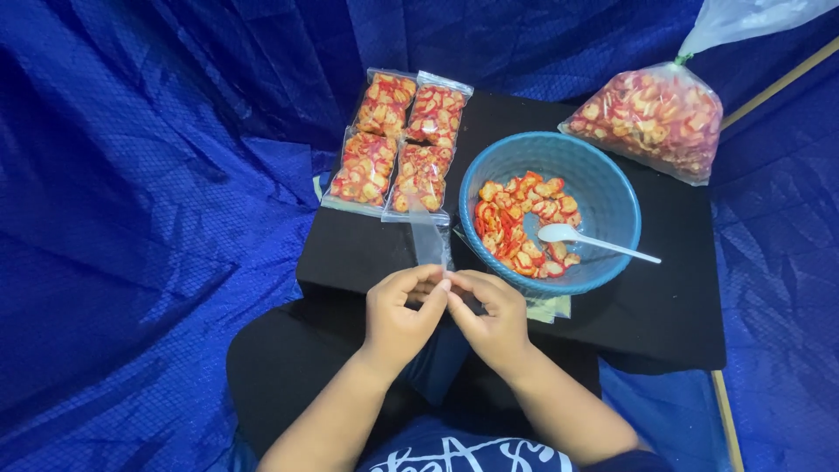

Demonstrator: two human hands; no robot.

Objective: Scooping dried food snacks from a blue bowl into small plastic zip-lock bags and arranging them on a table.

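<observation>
The left hand (pixel 398 316) and the right hand (pixel 494 319) meet at the near edge of the black table (pixel 673 306). Their fingertips (pixel 446 287) are pressed together, and both hands pinch the lower end of an empty clear plastic pouch (pixel 428 238). The pouch stands up from the fingers and leans a little toward the far side, so its top reaches the filled packets. It is thin and see-through, and I cannot tell if its mouth is open.

Just beyond the pouch lie four filled packets (pixel 398 144) of red and yellow snack pieces. They are arranged flat in two rows of two, touching each other, on the left part of the table.

To the right of the hands, very near, stands a blue plastic bowl (pixel 603 188). It holds a heap of the same snack pieces (pixel 523 229) on its left side. A white plastic spoon (pixel 594 242) rests in the bowl, with its handle lying over the right rim.

Behind the bowl, at the far right corner of the table, sits a large clear bag (pixel 651 118) full of the snack, tied at its neck. Blue tarpaulin (pixel 131 218) surrounds the table on all sides.
</observation>
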